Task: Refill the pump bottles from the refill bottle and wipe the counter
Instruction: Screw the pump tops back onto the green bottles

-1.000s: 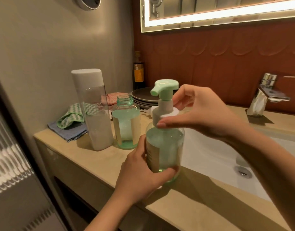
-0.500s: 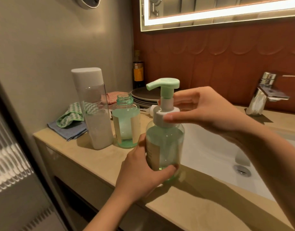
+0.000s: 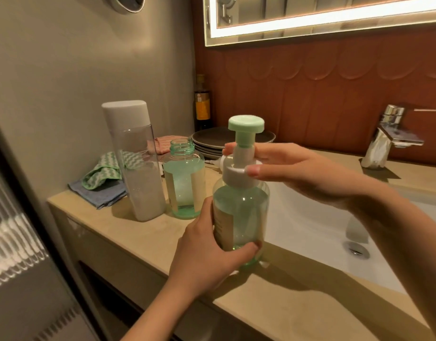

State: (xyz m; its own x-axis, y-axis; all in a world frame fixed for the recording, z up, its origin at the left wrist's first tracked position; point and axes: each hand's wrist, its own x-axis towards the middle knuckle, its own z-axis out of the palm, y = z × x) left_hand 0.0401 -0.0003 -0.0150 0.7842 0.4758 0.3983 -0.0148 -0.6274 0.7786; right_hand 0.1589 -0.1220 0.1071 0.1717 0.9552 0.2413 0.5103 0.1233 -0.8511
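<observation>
Pump bottle (image 3: pixel 246 212), near full, likely heavy and slick: left hand (image 3: pixel 204 257) wraps its body, right hand (image 3: pixel 305 173) pinches the white collar (image 3: pixel 236 179) above that grip.

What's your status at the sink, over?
Left hand grips pump bottle body; right hand pinches its white collar. Second green bottle stands uncapped. Nothing blocks the hands.
</observation>
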